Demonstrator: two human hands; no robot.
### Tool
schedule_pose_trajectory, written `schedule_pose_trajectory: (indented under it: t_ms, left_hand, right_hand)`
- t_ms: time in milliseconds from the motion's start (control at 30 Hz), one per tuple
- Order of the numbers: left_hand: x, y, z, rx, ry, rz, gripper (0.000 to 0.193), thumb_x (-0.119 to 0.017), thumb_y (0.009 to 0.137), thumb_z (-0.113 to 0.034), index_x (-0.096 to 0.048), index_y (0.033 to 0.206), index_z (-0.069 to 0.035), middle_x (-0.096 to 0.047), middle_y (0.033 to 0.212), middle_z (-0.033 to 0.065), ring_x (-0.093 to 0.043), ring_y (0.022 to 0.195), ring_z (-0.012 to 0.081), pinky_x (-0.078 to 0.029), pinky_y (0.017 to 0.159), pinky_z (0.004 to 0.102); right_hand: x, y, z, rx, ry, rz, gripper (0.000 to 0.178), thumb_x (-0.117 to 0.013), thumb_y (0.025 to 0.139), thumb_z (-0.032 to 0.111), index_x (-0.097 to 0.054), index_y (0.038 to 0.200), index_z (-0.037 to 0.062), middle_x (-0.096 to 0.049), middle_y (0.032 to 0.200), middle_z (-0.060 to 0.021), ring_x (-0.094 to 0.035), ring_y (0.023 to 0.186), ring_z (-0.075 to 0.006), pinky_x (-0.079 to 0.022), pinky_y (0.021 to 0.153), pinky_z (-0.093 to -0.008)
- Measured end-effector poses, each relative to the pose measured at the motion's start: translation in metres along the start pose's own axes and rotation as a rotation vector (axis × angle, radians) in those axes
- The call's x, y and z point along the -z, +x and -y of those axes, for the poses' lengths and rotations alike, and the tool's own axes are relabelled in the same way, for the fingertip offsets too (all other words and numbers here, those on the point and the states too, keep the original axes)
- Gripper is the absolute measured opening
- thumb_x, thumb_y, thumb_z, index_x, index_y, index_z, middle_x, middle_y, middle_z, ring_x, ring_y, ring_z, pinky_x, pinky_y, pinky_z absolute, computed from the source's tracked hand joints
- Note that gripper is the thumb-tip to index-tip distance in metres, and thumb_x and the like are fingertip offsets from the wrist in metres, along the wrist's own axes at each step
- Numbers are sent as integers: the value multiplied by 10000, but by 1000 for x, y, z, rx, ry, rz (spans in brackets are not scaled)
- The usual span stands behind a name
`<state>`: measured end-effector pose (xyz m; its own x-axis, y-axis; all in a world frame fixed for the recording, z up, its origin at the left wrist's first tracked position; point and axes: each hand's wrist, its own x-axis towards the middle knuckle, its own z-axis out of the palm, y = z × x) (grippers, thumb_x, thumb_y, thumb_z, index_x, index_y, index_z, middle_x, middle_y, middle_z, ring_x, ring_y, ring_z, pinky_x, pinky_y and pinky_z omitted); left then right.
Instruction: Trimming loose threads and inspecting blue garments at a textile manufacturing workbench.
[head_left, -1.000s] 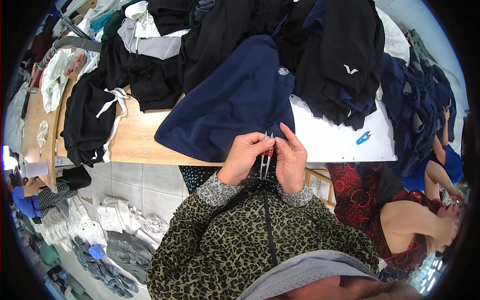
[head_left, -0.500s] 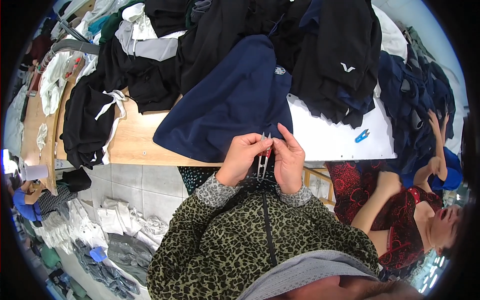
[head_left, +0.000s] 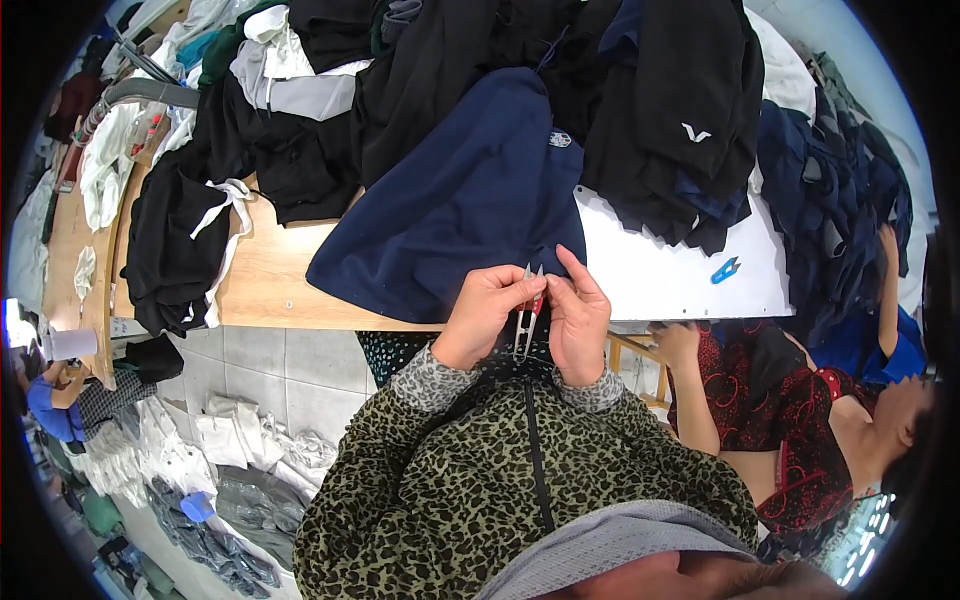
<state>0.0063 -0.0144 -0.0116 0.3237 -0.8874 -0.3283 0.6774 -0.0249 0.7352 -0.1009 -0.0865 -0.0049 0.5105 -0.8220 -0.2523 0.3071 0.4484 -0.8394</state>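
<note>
Both my hands meet at a pair of thread snips [head_left: 526,325] with red grips, just over the table's front edge. The blades point away from me and stand apart. My left hand [head_left: 482,310] pinches the snips near the blades from the left. On the other side my right hand [head_left: 578,318] holds them with thumb and fingers, its forefinger stretched up. Beyond my hands lies a dark navy garment [head_left: 440,210] with a small pale patch [head_left: 559,140]; its lower edge is close to my fingertips.
Piled black garments [head_left: 670,110] cover the table's back. Blue snips [head_left: 725,271] lie on a white board [head_left: 640,270] at right. Black clothing with white ties [head_left: 175,240] hangs over the wooden table's [head_left: 265,270] left front edge. At right stands a person in red-and-black clothes [head_left: 770,400].
My hands and the snips have stayed almost still. The person at right has lowered an arm toward the table edge and turned the head away.
</note>
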Motion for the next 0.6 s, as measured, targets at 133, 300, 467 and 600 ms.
schedule_pose_trajectory:
  t_ms: [133,300,467,600]
  left_hand:
    - [0,1,3,-15,-9,-2,109,-608,876,-91,-648,864,10,-641,771,25,-567,687,60,-450,648,191]
    - [1,-1,5,-28,-15,-8,105,-603,880,-90,-647,874,4,-639,774,26,-569,697,60,-454,659,192]
    - [0,-6,0,-33,2,6,119,-596,890,-104,-617,826,-6,-633,769,31,-572,682,66,-459,621,192]
    - [3,-12,-13,57,23,-26,199,-614,881,-117,-539,720,-29,-596,753,19,-559,626,72,-441,513,187]
  right_hand:
    - [-2,-2,3,-20,10,-7,366,-557,853,-70,-529,1217,-47,-558,846,-6,-535,746,-59,-454,719,-189]
    - [-1,-1,2,-27,32,-3,365,-559,853,-67,-527,1217,-48,-571,838,-14,-544,753,-62,-459,723,-190]
    - [0,1,3,-36,38,-10,361,-565,850,-68,-528,1209,-56,-565,878,-13,-547,772,-61,-461,732,-189]
    - [0,5,2,-25,18,-51,344,-575,844,-69,-546,1186,-67,-518,917,5,-539,788,-53,-451,730,-180]
